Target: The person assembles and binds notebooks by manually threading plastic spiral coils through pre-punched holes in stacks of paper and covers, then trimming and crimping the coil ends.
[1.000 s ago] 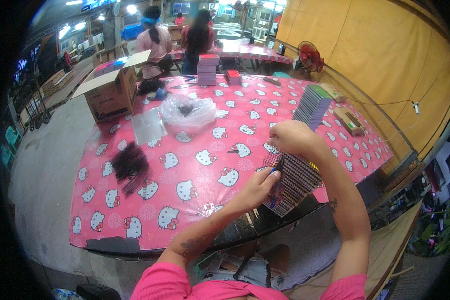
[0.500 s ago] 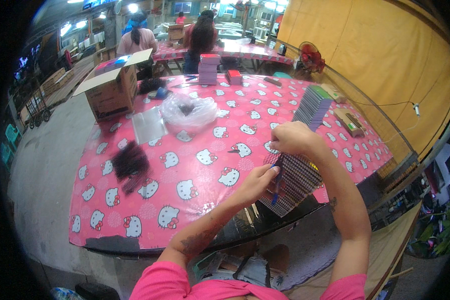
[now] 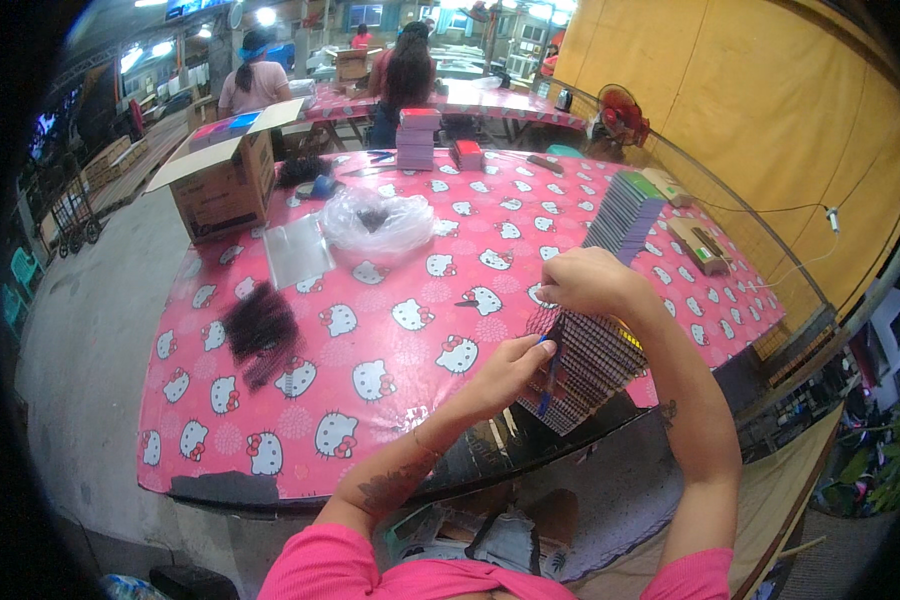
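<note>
My left hand (image 3: 515, 376) is closed with the thumb pressed on a slim dark piece with blue parts (image 3: 547, 400), whose exact kind I cannot make out. Beyond it, my right hand (image 3: 592, 278) is bent down at the wrist, its fingers pinched together over the same spot. Anything small between those fingers is hidden. Beneath both hands lies a grid-like panel (image 3: 602, 372) with close rows of small dark and light bits, tilted at the table's near edge. A long row of stacked grey-green and purple pieces (image 3: 625, 215) stands just past my right hand.
The table has a pink cat-print cover (image 3: 410, 313). On it are black mesh-like material (image 3: 260, 335), clear plastic sleeves (image 3: 298, 252), a plastic bag (image 3: 395, 225), an open carton (image 3: 217, 195) and a stack of small boxes (image 3: 417, 142). A red fan (image 3: 622, 115) and two people stand beyond.
The blue-and-dark piece has tilted and shifted slightly left with my left hand. My right hand has barely moved. The person at the far left has moved left.
</note>
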`<state>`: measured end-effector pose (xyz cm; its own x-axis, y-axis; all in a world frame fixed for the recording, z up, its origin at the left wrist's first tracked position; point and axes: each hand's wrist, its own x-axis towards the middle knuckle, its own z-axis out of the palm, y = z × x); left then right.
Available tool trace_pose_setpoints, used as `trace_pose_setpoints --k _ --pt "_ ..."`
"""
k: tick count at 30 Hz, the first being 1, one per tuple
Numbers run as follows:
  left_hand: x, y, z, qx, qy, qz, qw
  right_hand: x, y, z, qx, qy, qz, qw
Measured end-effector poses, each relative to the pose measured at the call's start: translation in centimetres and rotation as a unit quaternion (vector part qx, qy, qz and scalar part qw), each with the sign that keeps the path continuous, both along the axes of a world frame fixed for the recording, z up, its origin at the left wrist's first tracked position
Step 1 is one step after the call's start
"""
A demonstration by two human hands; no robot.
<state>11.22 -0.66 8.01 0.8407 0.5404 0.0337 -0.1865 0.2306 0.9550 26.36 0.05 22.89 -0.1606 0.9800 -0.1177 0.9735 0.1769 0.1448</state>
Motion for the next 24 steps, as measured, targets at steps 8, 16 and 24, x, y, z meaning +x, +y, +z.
trace_pose_setpoints --k 8,16,24 --pt "1.1 -0.2 0.7 0.062 -0.007 0.065 0.996 0.0 0.2 -0.1 0.001 -0.005 -0.005 1.000" --pt "1.3 -1.7 -1.7 0.110 -0.014 0.099 0.989 0.0 0.7 -1.4 0.066 0.051 -0.012 0.996" --pt "2.1 -0.6 -1.9 0.084 -0.013 0.120 0.989 -1.0 0.8 -0.9 0.001 -0.078 0.001 0.997"
